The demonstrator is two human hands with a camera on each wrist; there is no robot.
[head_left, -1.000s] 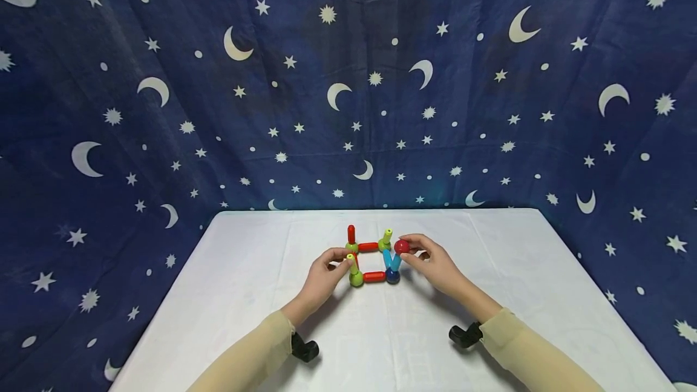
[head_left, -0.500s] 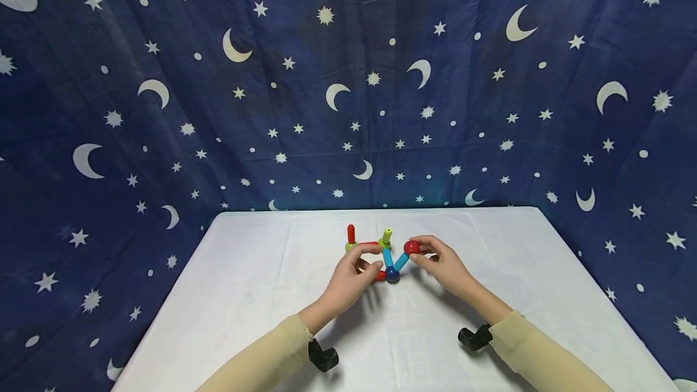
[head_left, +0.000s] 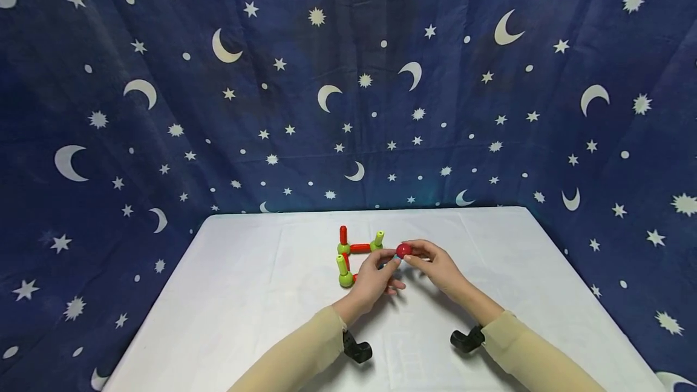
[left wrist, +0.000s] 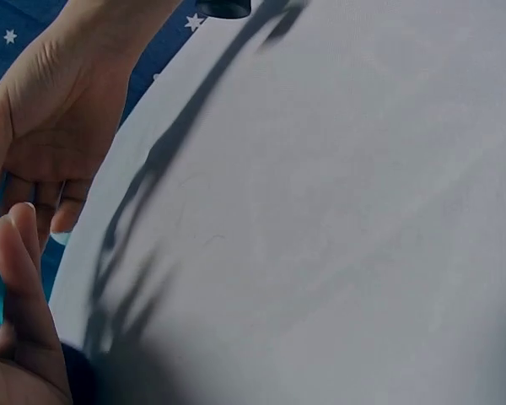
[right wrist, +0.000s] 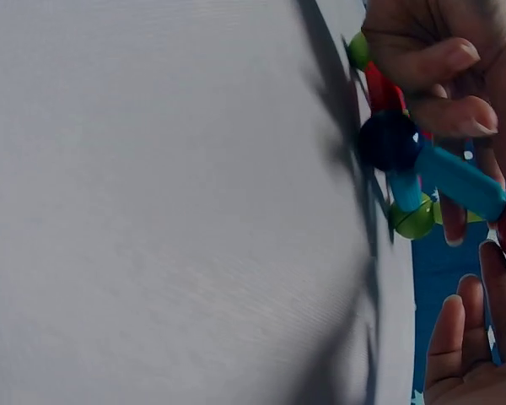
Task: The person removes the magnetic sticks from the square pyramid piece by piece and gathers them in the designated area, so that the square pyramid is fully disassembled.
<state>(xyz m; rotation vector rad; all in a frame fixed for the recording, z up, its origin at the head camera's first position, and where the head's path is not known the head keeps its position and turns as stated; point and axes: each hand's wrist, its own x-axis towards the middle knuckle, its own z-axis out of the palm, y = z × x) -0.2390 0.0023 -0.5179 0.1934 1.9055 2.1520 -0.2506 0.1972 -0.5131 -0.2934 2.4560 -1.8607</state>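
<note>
Though probably light, stiff and slick, best held by blue rod (right wrist: 464, 183), pinched in fingers of left hand (head_left: 373, 278), with red ball (head_left: 403, 250) in right hand's (head_left: 440, 266), toward far edge of table (head_left: 256, 289).

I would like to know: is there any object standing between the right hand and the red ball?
Nothing visible stands between them: the right hand holds the red ball directly. The left hand is close by, on the other side, at the light-blue rod that meets the ball, but does not block this grip.
</note>
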